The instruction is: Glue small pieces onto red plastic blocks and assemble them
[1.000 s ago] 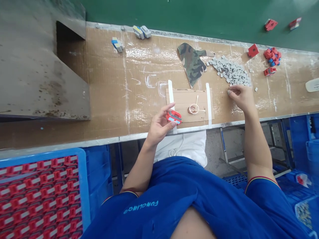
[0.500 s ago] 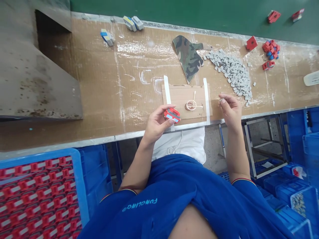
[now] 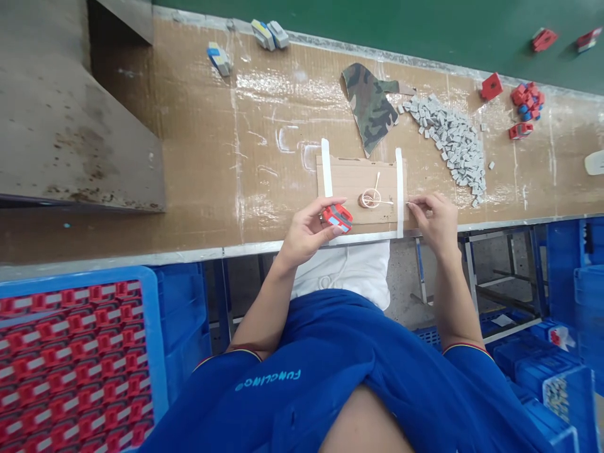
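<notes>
My left hand (image 3: 306, 234) holds a red toy vehicle (image 3: 338, 218) with pale blue windows, gripped between thumb and fingers over the left part of a taped cardboard sheet (image 3: 344, 175). My right hand (image 3: 436, 221) is pinched at the sheet's right edge. Something tiny and pale shows at its fingertips, too small to name. Between the hands, a small round cup (image 3: 363, 201) stands on the sheet with two cotton swabs (image 3: 378, 180) resting across it. The fingertips are close to the end of one swab but apart from it.
Small grey blocks (image 3: 453, 141) lie heaped beyond my right hand, beside a camouflage cloth (image 3: 370, 107). More red toy pieces (image 3: 527, 100) are at the right. A metal chute (image 3: 70, 138) borders the left, above a blue crate (image 3: 158, 352) of red toys. Grey-and-yellow pieces (image 3: 219, 60) lie behind.
My right hand has moved left and slightly down, toward the cup and swabs, fingers still pinched. My left hand keeps the red toy vehicle, little changed. The whole view has shifted slightly.
</notes>
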Available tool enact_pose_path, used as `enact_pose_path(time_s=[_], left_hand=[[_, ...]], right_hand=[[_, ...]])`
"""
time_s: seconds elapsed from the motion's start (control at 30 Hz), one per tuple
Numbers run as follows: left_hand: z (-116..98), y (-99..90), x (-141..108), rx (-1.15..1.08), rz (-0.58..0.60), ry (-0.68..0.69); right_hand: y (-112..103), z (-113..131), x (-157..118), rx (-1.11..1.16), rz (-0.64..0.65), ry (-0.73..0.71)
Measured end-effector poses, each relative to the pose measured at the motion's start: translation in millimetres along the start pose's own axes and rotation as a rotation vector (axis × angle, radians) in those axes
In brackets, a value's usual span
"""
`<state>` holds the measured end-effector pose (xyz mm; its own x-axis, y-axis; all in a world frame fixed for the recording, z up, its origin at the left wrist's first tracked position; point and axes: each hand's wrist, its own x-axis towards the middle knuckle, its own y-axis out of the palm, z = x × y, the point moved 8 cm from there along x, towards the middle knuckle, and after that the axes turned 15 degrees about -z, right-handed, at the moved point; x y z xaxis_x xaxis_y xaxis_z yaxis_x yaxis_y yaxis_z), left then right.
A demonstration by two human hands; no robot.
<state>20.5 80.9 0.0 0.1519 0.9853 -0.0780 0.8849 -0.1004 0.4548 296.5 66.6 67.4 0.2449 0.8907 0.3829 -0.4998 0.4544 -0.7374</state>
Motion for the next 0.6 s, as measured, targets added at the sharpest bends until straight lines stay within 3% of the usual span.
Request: enact_pose_path(time_s=[0.17,0.33,0.47,0.6], left_hand=[[-1.5,2.4,-0.4,0.029,0.004,0.001],[-7.7,8.1,-0.7,0.083,0.05,0.047],[-7.4,9.2,-1.6,0.107,0.063,0.043],[-3.4,8.9,-2.4,0.127,0.08,0.025]], right_hand=[[-7.5,45.0,-29.0,0.355,0.079,0.165],[13.5,101.1,-45.7,0.513,0.108,0.095],[33.9,112.9,-39.6,0.476,0.086,0.021],[38.6,114.2,-34.4,0.405,0.093,-0.039]])
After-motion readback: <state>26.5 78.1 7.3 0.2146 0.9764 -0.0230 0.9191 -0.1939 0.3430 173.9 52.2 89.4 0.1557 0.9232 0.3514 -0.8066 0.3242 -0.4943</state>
